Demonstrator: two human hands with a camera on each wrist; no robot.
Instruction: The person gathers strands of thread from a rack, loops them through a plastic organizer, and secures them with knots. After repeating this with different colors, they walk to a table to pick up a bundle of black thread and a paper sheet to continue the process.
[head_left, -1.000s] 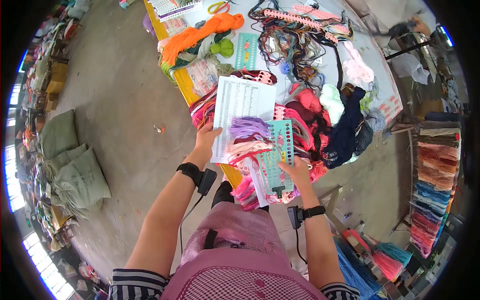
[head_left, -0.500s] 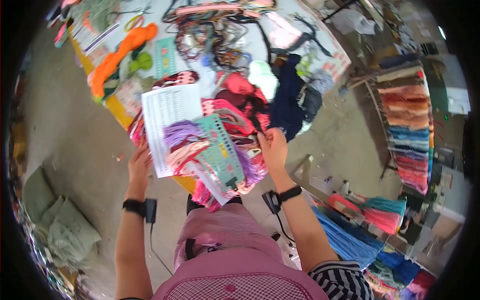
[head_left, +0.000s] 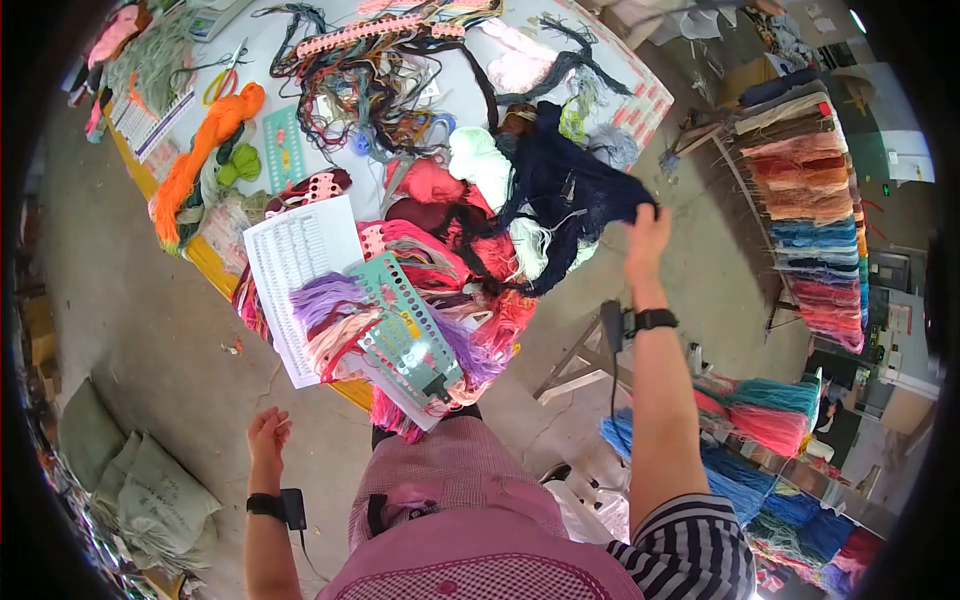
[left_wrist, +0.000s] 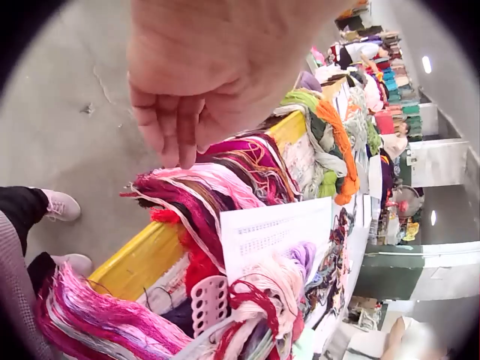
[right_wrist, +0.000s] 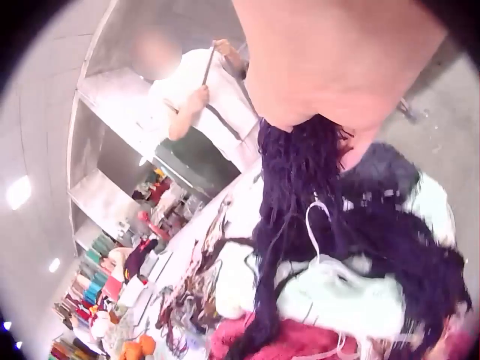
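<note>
The right hand point(head_left: 648, 240) grips one end of the navy yarn point(head_left: 575, 170) and draws it out past the table's right edge. In the right wrist view strands of the navy yarn point(right_wrist: 300, 187) hang from under the right hand point(right_wrist: 330, 82). The left hand point(head_left: 268, 438) hangs over the floor, off the table, fingers loosely bent and holding nothing. In the left wrist view the left hand point(left_wrist: 187, 82) is above the yellow table edge point(left_wrist: 139, 259). A teal punched card point(head_left: 405, 325) with purple and pink threads lies on a printed sheet point(head_left: 290, 250).
Mint yarn point(head_left: 480, 165), red yarn point(head_left: 430, 180) and orange yarn point(head_left: 215, 140) lie on the table point(head_left: 330, 100). Scissors point(head_left: 222, 85) are at the back left. A rack of coloured yarn point(head_left: 800, 220) stands right; sacks point(head_left: 150, 500) are at lower left. Another person point(right_wrist: 214, 94) stands across the table.
The right hand has left the teal card and moved right, taking hold of the navy yarn and pulling it outward. The left hand has let go of the sheet and dropped back.
</note>
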